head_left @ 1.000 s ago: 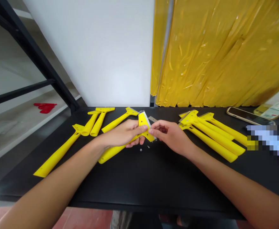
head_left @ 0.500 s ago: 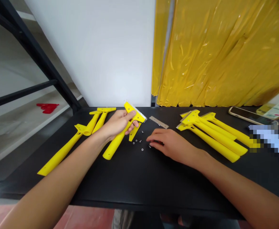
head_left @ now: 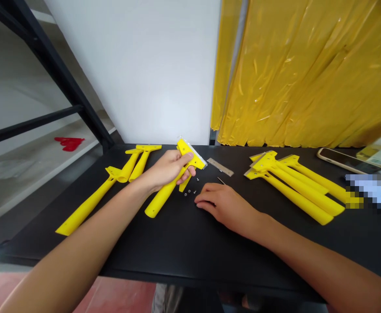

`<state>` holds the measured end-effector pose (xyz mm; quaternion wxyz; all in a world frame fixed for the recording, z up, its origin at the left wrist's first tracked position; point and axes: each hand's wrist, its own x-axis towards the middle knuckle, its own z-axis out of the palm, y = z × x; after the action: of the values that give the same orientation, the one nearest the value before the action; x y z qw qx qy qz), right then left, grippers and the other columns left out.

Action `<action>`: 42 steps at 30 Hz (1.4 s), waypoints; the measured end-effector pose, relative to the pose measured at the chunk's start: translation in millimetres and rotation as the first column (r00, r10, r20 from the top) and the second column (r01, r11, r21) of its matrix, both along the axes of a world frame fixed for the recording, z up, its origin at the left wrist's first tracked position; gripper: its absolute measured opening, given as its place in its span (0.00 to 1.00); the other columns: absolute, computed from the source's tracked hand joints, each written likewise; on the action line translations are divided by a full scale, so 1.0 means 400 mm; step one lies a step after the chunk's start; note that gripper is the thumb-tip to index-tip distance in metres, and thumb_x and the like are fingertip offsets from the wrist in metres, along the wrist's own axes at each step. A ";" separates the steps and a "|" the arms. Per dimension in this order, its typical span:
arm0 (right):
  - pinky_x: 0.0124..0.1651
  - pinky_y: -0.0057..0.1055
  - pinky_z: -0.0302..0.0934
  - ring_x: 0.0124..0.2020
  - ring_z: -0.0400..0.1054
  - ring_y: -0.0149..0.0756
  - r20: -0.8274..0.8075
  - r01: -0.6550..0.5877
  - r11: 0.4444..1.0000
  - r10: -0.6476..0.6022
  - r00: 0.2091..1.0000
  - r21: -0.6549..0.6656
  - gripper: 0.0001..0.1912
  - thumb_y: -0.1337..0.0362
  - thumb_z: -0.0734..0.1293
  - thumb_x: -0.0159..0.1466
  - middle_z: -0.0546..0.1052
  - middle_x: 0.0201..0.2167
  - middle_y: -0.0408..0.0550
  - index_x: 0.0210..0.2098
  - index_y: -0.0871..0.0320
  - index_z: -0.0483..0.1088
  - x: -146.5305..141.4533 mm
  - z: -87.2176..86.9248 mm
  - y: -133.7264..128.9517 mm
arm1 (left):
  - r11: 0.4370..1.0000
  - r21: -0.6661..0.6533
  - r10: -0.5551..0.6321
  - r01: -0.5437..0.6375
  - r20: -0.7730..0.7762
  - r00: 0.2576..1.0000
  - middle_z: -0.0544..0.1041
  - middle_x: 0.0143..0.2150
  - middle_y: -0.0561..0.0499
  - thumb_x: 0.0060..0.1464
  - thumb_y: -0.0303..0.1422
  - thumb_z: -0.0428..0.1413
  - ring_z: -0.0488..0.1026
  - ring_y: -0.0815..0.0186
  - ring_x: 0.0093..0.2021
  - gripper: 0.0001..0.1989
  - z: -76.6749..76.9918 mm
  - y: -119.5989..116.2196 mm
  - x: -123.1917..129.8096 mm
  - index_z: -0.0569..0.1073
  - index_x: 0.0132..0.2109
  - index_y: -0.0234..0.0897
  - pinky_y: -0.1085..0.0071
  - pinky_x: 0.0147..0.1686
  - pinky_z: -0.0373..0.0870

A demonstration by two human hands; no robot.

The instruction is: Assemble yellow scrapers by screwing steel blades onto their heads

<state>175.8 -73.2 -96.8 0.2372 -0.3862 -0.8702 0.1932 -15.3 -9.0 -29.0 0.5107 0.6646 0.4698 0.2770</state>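
My left hand (head_left: 167, 169) is shut around a yellow plastic scraper (head_left: 162, 198), whose head stands up past my fingers with a steel edge (head_left: 195, 153) along it. A narrow yellow piece (head_left: 184, 184) shows just below my fingers. My right hand (head_left: 221, 202) rests on the black table (head_left: 177, 248) with its fingers together, holding nothing that I can see. Small screws and washers (head_left: 190, 191) lie just left of its fingertips. A thin metal sliver (head_left: 221, 180) pokes out behind it. A flat steel blade (head_left: 220, 167) lies beyond.
Further yellow scrapers lie at left (head_left: 86, 206) and in a bunch at right (head_left: 294, 187). A phone (head_left: 349, 160) lies at the far right beside a pixelated patch (head_left: 372, 189). Yellow plastic sheeting (head_left: 301, 74) hangs behind the table, and a black metal frame (head_left: 56, 78) stands left.
My hands have come apart. My right hand has let go of the scraper and moved onto the table, and my left hand has turned the scraper head upward. A steel blade and small screws now show.
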 end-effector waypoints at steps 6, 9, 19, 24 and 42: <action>0.41 0.32 0.64 0.37 0.71 0.35 -0.017 0.056 0.995 -0.057 0.998 -0.084 0.04 0.68 0.69 0.67 0.77 0.35 0.47 0.36 0.57 0.77 -0.009 0.017 -0.001 | 0.998 -0.011 -0.064 0.065 0.033 0.997 0.70 0.20 0.48 0.68 0.42 0.51 0.64 0.72 0.18 0.22 -0.008 -0.001 0.000 0.75 0.30 0.31 0.73 0.21 0.61; 0.41 0.31 0.63 0.36 0.70 0.34 -0.187 0.130 0.988 -0.143 0.972 -0.081 0.05 0.69 0.68 0.67 0.77 0.34 0.46 0.35 0.57 0.76 0.003 0.044 0.000 | 0.995 -0.049 -0.083 0.087 0.076 0.994 0.71 0.21 0.48 0.68 0.42 0.51 0.65 0.72 0.18 0.23 -0.009 -0.011 0.005 0.75 0.30 0.30 0.73 0.22 0.61; 0.38 0.32 0.63 0.35 0.71 0.35 -0.493 0.347 0.937 -0.315 0.811 -0.026 0.05 0.64 0.68 0.68 0.79 0.36 0.45 0.38 0.54 0.78 0.053 0.065 0.018 | 0.989 -0.078 -0.115 0.124 0.113 0.987 0.71 0.20 0.49 0.68 0.41 0.50 0.66 0.72 0.18 0.22 -0.015 -0.057 0.047 0.74 0.31 0.30 0.74 0.21 0.60; 0.36 0.31 0.62 0.33 0.69 0.34 -0.456 0.362 0.930 -0.296 0.839 0.062 0.04 0.66 0.70 0.66 0.78 0.34 0.44 0.38 0.53 0.79 0.040 0.058 0.011 | 0.995 -0.065 -0.065 0.075 0.150 0.987 0.71 0.20 0.50 0.68 0.39 0.50 0.66 0.72 0.18 0.20 -0.023 -0.072 0.059 0.73 0.31 0.30 0.74 0.21 0.61; 0.37 0.33 0.64 0.31 0.69 0.34 -0.509 0.381 0.896 -0.443 0.738 -0.228 0.07 0.60 0.72 0.62 0.78 0.32 0.45 0.37 0.56 0.77 0.033 0.041 0.028 | 0.998 -0.044 -0.032 0.039 0.142 0.989 0.71 0.21 0.52 0.68 0.37 0.51 0.66 0.73 0.18 0.18 -0.030 -0.085 0.065 0.71 0.31 0.32 0.77 0.18 0.61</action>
<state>189.0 -61.9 -80.5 0.4919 -0.5098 -0.6457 0.2852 10.8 -42.8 -41.0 0.5630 0.6394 0.4271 0.3031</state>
